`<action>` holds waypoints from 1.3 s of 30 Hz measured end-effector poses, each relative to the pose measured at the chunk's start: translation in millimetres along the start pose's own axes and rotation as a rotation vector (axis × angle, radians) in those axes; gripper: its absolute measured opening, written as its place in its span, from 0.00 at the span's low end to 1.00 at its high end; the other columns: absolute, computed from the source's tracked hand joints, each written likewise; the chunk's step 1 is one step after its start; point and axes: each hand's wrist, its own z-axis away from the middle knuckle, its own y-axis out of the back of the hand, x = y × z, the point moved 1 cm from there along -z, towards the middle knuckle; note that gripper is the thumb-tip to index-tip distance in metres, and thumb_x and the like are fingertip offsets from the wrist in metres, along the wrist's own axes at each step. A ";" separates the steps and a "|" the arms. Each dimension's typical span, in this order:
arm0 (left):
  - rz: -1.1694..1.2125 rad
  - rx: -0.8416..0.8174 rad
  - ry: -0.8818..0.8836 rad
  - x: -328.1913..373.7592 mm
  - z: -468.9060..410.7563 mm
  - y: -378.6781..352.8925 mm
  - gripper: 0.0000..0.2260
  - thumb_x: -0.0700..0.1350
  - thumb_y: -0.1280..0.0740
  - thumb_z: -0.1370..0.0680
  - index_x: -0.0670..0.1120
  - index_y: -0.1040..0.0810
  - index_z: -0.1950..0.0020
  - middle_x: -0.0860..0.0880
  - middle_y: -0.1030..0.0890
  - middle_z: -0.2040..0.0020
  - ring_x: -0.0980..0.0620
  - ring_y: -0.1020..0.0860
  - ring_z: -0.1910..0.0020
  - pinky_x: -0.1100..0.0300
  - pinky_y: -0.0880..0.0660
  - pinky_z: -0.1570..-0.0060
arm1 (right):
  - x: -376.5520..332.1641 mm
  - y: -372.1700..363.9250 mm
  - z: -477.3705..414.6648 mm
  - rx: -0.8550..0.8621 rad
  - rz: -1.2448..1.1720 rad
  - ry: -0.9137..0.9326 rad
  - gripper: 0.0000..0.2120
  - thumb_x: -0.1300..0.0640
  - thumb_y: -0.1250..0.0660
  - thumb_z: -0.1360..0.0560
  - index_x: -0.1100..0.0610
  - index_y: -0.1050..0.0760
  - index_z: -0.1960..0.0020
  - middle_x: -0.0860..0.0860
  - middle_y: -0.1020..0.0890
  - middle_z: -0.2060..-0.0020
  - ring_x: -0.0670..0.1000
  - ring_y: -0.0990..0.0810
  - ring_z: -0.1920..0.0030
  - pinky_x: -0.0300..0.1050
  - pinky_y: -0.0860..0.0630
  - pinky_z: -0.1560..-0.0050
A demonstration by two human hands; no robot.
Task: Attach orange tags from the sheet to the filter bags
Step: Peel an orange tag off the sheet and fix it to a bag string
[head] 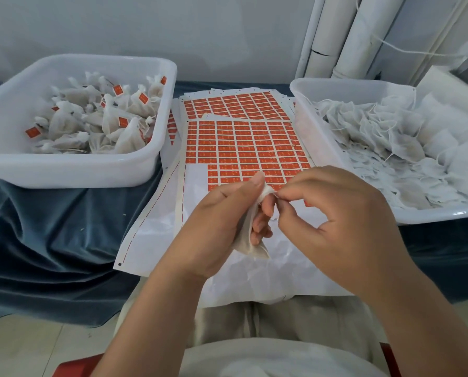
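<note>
Left hand [222,213] clasps small white mesh filter bag [250,242]; right hand [336,221] pinches its gathered top. Both hang over white paper sheet of orange rectangular tags [243,148] on blue cloth [50,227].

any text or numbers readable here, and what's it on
Orange tags on the front sheet: pale marks, too small and blurred to read.
Tagged bags in the left tub: tag marks likewise unreadable.
Held filter bag: no print shows.
Nothing readable elsewhere.

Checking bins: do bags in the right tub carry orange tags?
No, the right tub holds only plain white bags; tagged ones lie in the left tub.
</note>
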 end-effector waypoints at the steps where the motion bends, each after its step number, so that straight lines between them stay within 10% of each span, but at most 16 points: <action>1: -0.054 0.020 -0.002 0.8 0.6 -0.6 0.17 0.61 0.37 0.20 0.54 0.19 0.64 0.53 0.25 0.69 0.54 0.26 0.69 0.57 0.23 0.54 | 0.2 1.2 -0.2 -0.012 0.012 -0.029 0.08 0.55 0.33 0.24 0.53 0.16 0.56 0.44 0.17 0.60 0.44 0.23 0.59 0.43 0.25 0.57; 16: -0.259 0.290 -0.111 -0.2 -1.9 -14.2 0.06 0.51 0.37 0.15 0.52 0.24 0.41 0.51 0.14 0.59 0.54 0.16 0.62 0.64 0.19 0.56 | 22.0 2.3 -6.9 -0.382 -0.799 -0.415 0.05 0.54 0.31 0.27 0.49 0.18 0.61 0.46 0.17 0.64 0.45 0.21 0.63 0.35 0.25 0.58; 21: -0.190 0.343 -0.046 -4.7 -3.4 -15.7 0.14 0.53 0.40 0.14 0.51 0.16 0.47 0.54 0.15 0.55 0.55 0.16 0.59 0.65 0.21 0.55 | 37.3 -12.9 -6.3 -0.243 -1.300 -0.580 0.03 0.57 0.31 0.30 0.52 0.19 0.61 0.54 0.17 0.46 0.52 0.21 0.59 0.39 0.26 0.65; 24: -0.105 0.340 -0.022 -9.8 -4.1 -23.5 0.14 0.52 0.40 0.13 0.52 0.14 0.44 0.53 0.16 0.56 0.54 0.17 0.57 0.60 0.19 0.51 | 36.0 -27.1 -2.2 -0.230 -1.625 -0.619 0.05 0.57 0.24 0.30 0.54 0.20 0.57 0.68 0.25 0.52 0.47 0.25 0.73 0.36 0.29 0.74; 27: -0.158 0.403 -0.068 -14.2 -5.3 -27.9 0.13 0.51 0.38 0.13 0.53 0.15 0.48 0.50 0.15 0.57 0.55 0.16 0.57 0.67 0.20 0.56 | 33.4 -33.1 -1.3 -0.222 -1.655 -0.594 0.02 0.55 0.30 0.23 0.53 0.19 0.54 0.57 0.16 0.52 0.44 0.24 0.73 0.35 0.28 0.74; 34: -0.156 0.431 -0.065 -17.1 -7.9 -24.5 0.13 0.48 0.38 0.13 0.49 0.16 0.51 0.52 0.14 0.56 0.56 0.15 0.57 0.68 0.21 0.56 | 35.6 -27.1 -5.3 -0.156 -1.608 -0.620 0.03 0.57 0.33 0.24 0.54 0.21 0.56 0.51 0.22 0.62 0.46 0.29 0.67 0.37 0.29 0.67; 39: -0.404 0.342 -0.199 -19.5 -4.4 -36.1 0.10 0.49 0.37 0.14 0.53 0.17 0.49 0.55 0.15 0.56 0.55 0.16 0.55 0.63 0.19 0.54 | 40.5 -17.9 -7.2 -0.063 -1.599 -0.598 0.04 0.58 0.35 0.24 0.55 0.24 0.57 0.51 0.23 0.63 0.55 0.21 0.46 0.49 0.26 0.39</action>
